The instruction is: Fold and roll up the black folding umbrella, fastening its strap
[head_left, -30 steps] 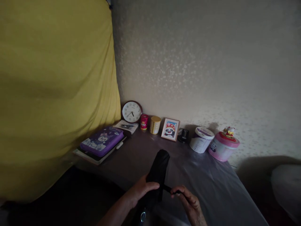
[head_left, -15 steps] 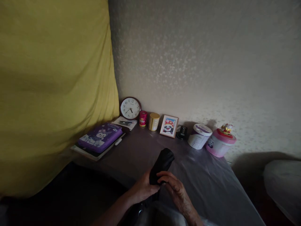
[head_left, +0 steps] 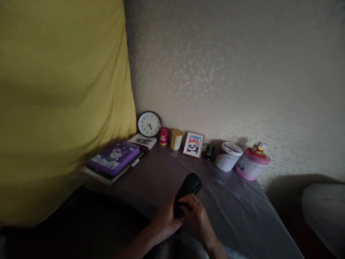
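The person's left hand wraps round the lower part of a black, cylindrical, rolled-fabric umbrella, gripping it from the left with the thumb lying across the near side. The right hand comes in from the right, fingers bent and brought narrowly towards the thumb against the umbrella's right side; whether anything is pinched between them cannot be told. The umbrella lies between the two hands and slants away from them, its rounded far end leaning to the right. Its dark cloth is bunched in lengthwise folds, and its lower end is lost in shadow behind the hands.

Beneath and beyond is a table draped in shiny grey cloth. To the left, a purple zipped case with a cartoon print sits on a flat, dark-topped, pale-edged slab. Farther back stand a pink-and-white lidded tub, a white cylindrical tub and a light-framed panda picture. A round, dark-rimmed clock leans in the corner beside a yellow curtain.
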### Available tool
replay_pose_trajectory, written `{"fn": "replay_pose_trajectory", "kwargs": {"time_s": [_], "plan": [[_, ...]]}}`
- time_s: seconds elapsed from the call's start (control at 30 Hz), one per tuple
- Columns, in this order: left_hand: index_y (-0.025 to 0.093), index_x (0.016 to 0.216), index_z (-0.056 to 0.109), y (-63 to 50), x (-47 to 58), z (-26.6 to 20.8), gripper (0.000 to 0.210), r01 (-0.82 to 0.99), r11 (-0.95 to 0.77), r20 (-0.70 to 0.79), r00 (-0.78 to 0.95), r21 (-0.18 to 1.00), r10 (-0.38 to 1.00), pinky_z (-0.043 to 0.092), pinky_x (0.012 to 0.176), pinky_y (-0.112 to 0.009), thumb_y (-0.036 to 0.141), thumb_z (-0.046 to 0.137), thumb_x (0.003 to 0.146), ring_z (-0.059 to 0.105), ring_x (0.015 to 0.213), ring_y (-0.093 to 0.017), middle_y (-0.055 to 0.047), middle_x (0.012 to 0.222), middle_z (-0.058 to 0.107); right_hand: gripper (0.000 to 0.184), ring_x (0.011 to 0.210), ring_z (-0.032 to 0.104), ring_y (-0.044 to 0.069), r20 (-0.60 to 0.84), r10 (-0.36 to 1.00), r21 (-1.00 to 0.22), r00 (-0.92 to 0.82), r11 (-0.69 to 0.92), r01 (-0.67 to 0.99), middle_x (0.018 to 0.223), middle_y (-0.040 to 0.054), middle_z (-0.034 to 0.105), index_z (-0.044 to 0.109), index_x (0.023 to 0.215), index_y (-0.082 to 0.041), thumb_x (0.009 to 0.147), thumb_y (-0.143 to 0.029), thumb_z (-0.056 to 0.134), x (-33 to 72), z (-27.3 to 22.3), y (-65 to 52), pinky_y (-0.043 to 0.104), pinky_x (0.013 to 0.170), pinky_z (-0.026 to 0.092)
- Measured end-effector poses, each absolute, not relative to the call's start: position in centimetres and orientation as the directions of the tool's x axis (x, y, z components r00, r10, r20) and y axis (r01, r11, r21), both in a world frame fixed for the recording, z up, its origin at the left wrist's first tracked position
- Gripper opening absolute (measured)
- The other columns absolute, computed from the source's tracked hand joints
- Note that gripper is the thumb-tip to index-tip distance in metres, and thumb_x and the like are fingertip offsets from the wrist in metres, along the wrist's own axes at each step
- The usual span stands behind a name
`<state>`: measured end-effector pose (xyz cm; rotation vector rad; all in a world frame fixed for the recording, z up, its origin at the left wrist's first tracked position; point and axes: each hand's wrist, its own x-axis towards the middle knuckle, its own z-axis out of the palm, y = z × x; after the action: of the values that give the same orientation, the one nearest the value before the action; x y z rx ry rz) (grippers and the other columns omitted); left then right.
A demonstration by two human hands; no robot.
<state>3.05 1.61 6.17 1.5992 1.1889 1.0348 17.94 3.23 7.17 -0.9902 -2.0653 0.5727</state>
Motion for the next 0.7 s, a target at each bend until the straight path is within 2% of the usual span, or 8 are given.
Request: {"fn": "replay_pose_trajectory", "kwargs": {"time_s": [0.13,0.2,0.27,0.33,0.43,0.53,0.6,0.7], "plan": [[0.019,0.114,0.053,1.3,3.0,6.9,0.045,0.05,-0.063,0.048,0.265,0.997,0.963,0.044,0.081,-0.028,0.021,0.061,0.07,0.059,0.096,-0.021,-0.002,0.104,0.064,0.008,0.075,0.058,0.015,0.494,0.834,-0.63,-0.246,0.538,0.56,0.088,0.0029,0.057,0.056,0.089,-0.022,0.081,-0.022,0.054,17.3,6.5,2.8,0.024,0.066,0.048],[0.018,0.109,0.056,1.1,3.0,7.2,0.041,-0.011,-0.002,0.004,0.284,1.0,0.959,0.044,0.08,-0.027,0.022,0.063,0.069,0.059,0.095,-0.021,-0.001,0.099,0.065,0.006,0.076,0.059,0.015,0.495,0.831,-0.609,-0.254,0.54,0.58,0.09,0.0035,0.056,0.058,0.083,-0.022,0.083,-0.024,0.053,17.0,6.5,2.7,0.024,0.068,0.048],[0.018,0.106,0.058,0.9,3.0,7.3,0.04,-0.049,0.051,-0.034,0.291,0.998,0.956,0.043,0.079,-0.026,0.021,0.066,0.067,0.058,0.094,-0.02,0.001,0.095,0.065,0.013,0.08,0.059,0.015,0.482,0.822,-0.609,-0.302,0.562,0.559,0.093,0.0044,0.056,0.062,0.082,-0.022,0.086,-0.027,0.05,16.9,6.7,2.7,0.025,0.073,0.048],[0.017,0.104,0.058,1.0,2.9,7.1,0.041,-0.095,0.143,-0.108,0.302,0.985,0.947,0.044,0.074,-0.025,0.021,0.068,0.064,0.059,0.087,-0.019,0.002,0.088,0.065,0.017,0.085,0.059,0.016,0.495,0.821,-0.646,-0.284,0.566,0.512,0.096,0.0055,0.057,0.064,0.086,-0.022,0.086,-0.03,0.049,17.4,6.9,3.0,0.026,0.078,0.048],[0.016,0.105,0.057,1.2,2.5,6.5,0.041,-0.141,0.287,-0.23,0.322,0.947,0.918,0.045,0.062,-0.026,0.025,0.066,0.065,0.061,0.071,-0.018,0.001,0.077,0.065,0.022,0.095,0.057,0.019,0.486,0.874,-0.793,-0.011,0.446,0.415,0.1,0.0072,0.058,0.062,0.093,-0.021,0.083,-0.038,0.054,18.7,6.8,3.7,0.032,0.084,0.046],[0.014,0.104,0.057,1.2,2.3,6.4,0.041,-0.155,0.336,-0.272,0.329,0.929,0.904,0.047,0.061,-0.028,0.032,0.065,0.068,0.062,0.069,-0.019,-0.002,0.077,0.066,0.044,0.103,0.055,0.023,0.227,0.946,-0.966,0.231,0.189,0.175,0.111,0.0092,0.059,0.055,0.109,-0.019,0.074,-0.045,0.063,19.5,6.0,4.2,0.036,0.087,0.046],[0.015,0.104,0.057,1.1,2.4,6.6,0.042,-0.16,0.345,-0.277,0.337,0.925,0.9,0.047,0.063,-0.028,0.032,0.066,0.067,0.063,0.073,-0.019,-0.003,0.08,0.066,0.056,0.103,0.057,0.024,0.034,0.981,-0.999,0.193,0.039,-0.02,0.112,0.0094,0.061,0.055,0.113,-0.017,0.069,-0.049,0.067,19.1,5.3,4.2,0.035,0.083,0.048],[0.016,0.103,0.059,0.7,2.9,6.5,0.041,-0.15,0.341,-0.261,0.39,0.928,0.883,0.046,0.064,-0.027,0.028,0.067,0.065,0.063,0.075,-0.02,-0.003,0.081,0.067,0.059,0.087,0.064,0.025,-0.137,0.987,-0.962,0.088,-0.111,-0.249,0.093,0.0085,0.068,0.062,0.104,-0.012,0.066,-0.057,0.064,17.6,4.7,4.3,0.033,0.072,0.052]]}}
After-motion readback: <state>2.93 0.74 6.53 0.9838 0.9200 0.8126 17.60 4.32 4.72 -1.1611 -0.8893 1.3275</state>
